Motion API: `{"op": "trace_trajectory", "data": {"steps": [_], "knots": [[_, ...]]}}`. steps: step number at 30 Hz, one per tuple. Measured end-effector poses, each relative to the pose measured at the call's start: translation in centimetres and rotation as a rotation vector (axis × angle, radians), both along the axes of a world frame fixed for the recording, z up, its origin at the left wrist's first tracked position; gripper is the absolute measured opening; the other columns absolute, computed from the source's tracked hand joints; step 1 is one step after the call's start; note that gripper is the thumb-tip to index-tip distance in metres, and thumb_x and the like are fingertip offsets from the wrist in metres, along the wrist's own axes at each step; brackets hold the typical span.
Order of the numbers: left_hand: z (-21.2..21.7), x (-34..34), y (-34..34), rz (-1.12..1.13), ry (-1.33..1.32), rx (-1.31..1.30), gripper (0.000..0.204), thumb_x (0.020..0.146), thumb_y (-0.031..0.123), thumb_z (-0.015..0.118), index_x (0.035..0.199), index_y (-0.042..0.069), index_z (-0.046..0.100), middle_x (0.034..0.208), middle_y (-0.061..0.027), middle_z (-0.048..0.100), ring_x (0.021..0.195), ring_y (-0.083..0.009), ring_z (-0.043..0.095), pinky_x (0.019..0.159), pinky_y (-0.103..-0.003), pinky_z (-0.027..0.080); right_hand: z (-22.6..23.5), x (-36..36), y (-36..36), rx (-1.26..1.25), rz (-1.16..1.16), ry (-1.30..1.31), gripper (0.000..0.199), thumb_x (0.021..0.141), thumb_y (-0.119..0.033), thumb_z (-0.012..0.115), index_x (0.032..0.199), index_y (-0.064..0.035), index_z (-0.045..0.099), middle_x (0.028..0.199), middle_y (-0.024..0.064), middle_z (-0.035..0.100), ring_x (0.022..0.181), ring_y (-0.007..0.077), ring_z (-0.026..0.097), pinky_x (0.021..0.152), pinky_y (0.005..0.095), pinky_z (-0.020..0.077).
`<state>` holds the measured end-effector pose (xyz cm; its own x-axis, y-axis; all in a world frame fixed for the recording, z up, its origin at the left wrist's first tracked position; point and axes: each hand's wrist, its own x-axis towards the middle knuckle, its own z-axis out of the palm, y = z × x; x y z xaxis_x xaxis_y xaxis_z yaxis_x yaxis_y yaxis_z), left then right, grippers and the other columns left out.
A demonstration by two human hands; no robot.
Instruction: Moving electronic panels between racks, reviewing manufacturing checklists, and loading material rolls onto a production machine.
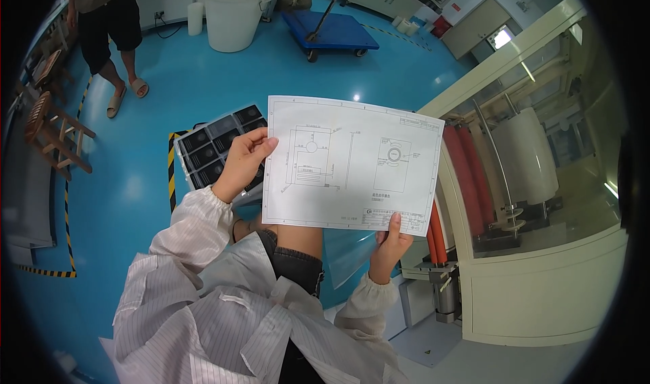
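**Drawing sheet held up flat between both hands**

Starting out at the left: a wooden stool (54,130) stands on the blue floor (135,201), and behind it another person (105,25) in sandals stands near a big white bucket (233,12). A yellow-and-black striped line (171,171) runs along the floor just left of a tray of dark square cells (213,147).

Now the left hand (242,164). It comes up from a white striped sleeve (193,225), wrist bent back, thumb on the front of the sheet and fingers curled around its left edge. That is a closed pinch on the paper, and it likely keeps the page from drooping.

The paper drawing (349,164) sits in the middle, above the person's knees, face turned up toward the head camera, tilted a touch clockwise. It carries line drawings of parts; held flat and taut, it looks set for reading.

The right hand (391,243) grips the bottom right edge from below, thumb pressed on the front, the other fingers hidden behind the page, forearm rising steeply.

Farther right, a cream machine (542,296) shows red rollers (464,174) and a white roll (531,157). A blue flat cart (332,32) is parked up top.
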<state>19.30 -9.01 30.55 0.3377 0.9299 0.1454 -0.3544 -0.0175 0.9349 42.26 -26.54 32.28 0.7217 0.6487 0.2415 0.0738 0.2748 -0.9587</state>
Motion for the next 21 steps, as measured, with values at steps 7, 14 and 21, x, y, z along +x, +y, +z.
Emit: {"op": "trace_trajectory", "data": {"steps": [7,14,21], "knots": [[-4.2,-0.4,2.5,0.172,-0.176,-0.192,0.023,0.092,0.016,0.045,0.105,0.000,0.056,0.092,-0.0022,0.061,0.077,-0.0072,0.055,0.072,-0.020,0.043,-0.8,0.2,-0.4,0.017,0.162,-0.102,0.027,0.093,-0.022,0.044,0.090,0.0026,0.054,0.056,0.0012,0.047,0.043,0.0040,0.034,0.040,0.0184,0.0252],[-23.3,-19.5,4.9,0.584,-0.514,-0.591,0.015,0.086,0.023,0.050,0.089,0.009,0.054,0.073,-0.0008,0.053,0.063,-0.0118,0.050,0.056,-0.025,0.042,-3.4,-1.9,1.8,-0.068,0.312,0.084,0.039,0.094,-0.029,0.040,0.109,0.0043,0.055,0.053,-0.0031,0.039,0.045,0.0035,0.033,0.042,0.0193,0.0268],[-37.5,-42.7,-16.0,1.381,-0.022,-1.038,0.014,0.084,0.026,0.052,0.081,0.013,0.054,0.073,0.0006,0.052,0.064,-0.0132,0.051,0.055,-0.028,0.043,-18.3,-14.9,12.8,-0.584,1.030,-0.419,0.055,0.086,-0.023,0.053,0.135,-0.0109,0.032,0.058,0.0061,0.054,0.052,0.0119,0.048,0.051,0.0287,0.0398]]}}
